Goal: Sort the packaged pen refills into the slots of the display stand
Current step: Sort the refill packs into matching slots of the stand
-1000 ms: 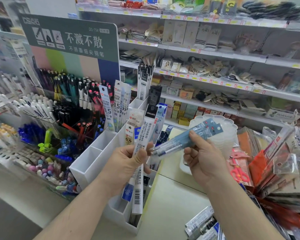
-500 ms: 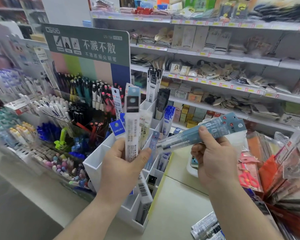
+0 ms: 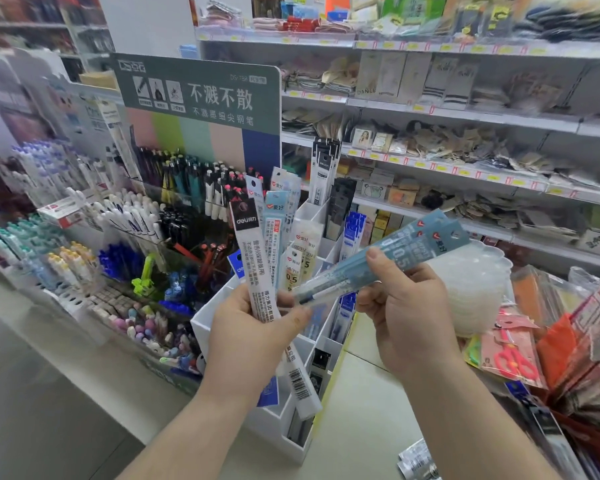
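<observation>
Our left hand (image 3: 253, 336) raised, gripping fanned refill packs (image 3: 257, 258), our right hand (image 3: 406, 313) pinching blue packs (image 3: 395, 258) over the display stand (image 3: 305, 344)

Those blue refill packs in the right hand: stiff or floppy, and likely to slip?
The blue refill packs jut straight out of the right hand without sagging, so probably fairly stiff. Their glossy sleeves look slippery, and several are pinched together, so one might slide out.

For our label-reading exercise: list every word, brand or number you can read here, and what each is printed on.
"不溅不散": large white text on the dark green cardboard header sign.
"deli": black top of the white refill pack gripped by the left hand.
"0.5": pale blue refill pack pinched by the right hand.
"DANCE": beige sock card on the shelf.
Price tags and pack small print: too blurred.
</observation>
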{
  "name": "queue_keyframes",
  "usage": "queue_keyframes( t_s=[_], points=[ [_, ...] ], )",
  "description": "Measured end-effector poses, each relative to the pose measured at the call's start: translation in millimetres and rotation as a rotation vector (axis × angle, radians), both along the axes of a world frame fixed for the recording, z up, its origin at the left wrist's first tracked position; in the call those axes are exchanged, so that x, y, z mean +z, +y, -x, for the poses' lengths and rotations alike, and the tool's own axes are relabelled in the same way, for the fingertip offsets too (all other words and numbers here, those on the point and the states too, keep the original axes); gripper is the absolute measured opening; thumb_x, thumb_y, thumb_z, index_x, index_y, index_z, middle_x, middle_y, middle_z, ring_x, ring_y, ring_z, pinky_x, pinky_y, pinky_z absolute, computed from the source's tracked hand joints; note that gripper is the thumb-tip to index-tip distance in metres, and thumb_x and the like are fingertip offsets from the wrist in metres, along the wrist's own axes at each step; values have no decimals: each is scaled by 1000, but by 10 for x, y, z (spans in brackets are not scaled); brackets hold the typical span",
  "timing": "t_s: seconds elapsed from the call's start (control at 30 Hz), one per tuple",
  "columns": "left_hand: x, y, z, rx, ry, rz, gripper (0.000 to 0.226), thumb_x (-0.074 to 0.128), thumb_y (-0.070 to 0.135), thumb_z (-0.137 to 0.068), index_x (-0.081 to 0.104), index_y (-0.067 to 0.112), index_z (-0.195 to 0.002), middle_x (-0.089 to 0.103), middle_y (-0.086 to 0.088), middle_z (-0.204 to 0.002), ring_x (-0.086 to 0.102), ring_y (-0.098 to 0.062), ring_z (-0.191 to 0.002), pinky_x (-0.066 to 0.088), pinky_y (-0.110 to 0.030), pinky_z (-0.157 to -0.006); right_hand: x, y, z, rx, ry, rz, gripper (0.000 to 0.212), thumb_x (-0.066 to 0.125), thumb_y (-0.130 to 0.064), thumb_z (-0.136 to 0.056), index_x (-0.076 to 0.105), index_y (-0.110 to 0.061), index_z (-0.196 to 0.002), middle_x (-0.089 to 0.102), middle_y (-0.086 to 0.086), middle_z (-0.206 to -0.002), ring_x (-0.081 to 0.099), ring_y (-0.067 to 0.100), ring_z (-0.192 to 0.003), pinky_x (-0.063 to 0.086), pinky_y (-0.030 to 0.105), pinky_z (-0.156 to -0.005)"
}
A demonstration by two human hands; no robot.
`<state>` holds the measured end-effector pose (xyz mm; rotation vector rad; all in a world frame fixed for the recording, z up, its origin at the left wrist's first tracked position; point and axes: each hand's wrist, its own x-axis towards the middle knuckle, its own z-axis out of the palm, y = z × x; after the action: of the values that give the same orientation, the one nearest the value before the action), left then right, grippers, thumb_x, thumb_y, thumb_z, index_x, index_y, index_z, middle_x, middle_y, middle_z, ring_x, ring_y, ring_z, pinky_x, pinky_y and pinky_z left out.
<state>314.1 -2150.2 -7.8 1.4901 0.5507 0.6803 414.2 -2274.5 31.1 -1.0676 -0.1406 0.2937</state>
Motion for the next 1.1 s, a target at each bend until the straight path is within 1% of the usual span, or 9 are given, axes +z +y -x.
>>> queue_keyframes(
  t_s=[0.17,0.33,0.53,0.6,0.67,0.77,0.87,0.97,1.1],
  points=[
    [2,51,18,4,-10,125,27,79,-2,-78,74,24,-78,78,4,-90,74,-12,-88,56,-31,-77,27,36,14,62,16,-11,11,65,-15,-93,63,-13,-82,64,5,-64,50,12,-40,45,23,-41],
    [38,90,43,2,-142,331,27,74,-7,-80,67,12,-96,78,-5,-86,76,-23,-75,58,-26,-63,16,19,-3,90,35,-25,11,60,-18,-97,58,-12,-89,63,6,-64,52,12,-39,47,23,-41],
    [88,111,48,-30,-187,420,30,73,-2,-81,64,7,-109,78,-9,-91,76,-23,-75,58,-24,-63,-44,29,-3,89,-22,1,15,62,-25,-94,64,-13,-85,68,8,-66,59,14,-43,51,24,-45],
    [111,81,57,17,-212,383,28,73,-2,-80,65,9,-104,78,-7,-87,76,-21,-75,57,-22,-62,-58,38,16,54,-80,28,20,68,-33,-82,70,-14,-77,70,10,-65,62,15,-46,53,24,-47],
    [116,55,69,91,-207,218,22,76,-1,-80,67,12,-96,78,-3,-83,77,-18,-76,56,-18,-61,-71,38,34,25,-130,43,27,71,-38,-71,71,-11,-77,69,11,-61,64,16,-48,53,24,-49],
    [117,12,85,107,-180,116,21,80,3,-77,69,15,-90,79,0,-85,76,-13,-80,54,-15,-62,-84,26,37,-8,-177,62,31,71,-39,-71,69,-10,-79,68,9,-59,62,17,-49,52,24,-50],
    [121,-16,80,83,-179,210,25,82,3,-72,69,15,-89,78,-2,-85,76,-17,-80,58,-20,-64,-93,5,36,-4,-204,69,31,70,-39,-73,68,-9,-84,69,7,-61,62,16,-49,51,24,-50],
    [139,-18,77,38,-254,400,43,81,9,-56,66,12,-97,77,-6,-82,76,-21,-72,59,-24,-61,-96,-28,32,35,-186,47,32,70,-39,-74,66,-10,-87,68,5,-63,62,15,-51,51,25,-50],
    [159,-5,85,-35,-305,499,56,80,6,-52,65,6,-106,77,-12,-90,76,-26,-77,59,-25,-64,-90,-50,-8,168,30,-49,31,69,-34,-74,62,-14,-95,70,5,-70,60,13,-47,49,23,-46]
  ],
)
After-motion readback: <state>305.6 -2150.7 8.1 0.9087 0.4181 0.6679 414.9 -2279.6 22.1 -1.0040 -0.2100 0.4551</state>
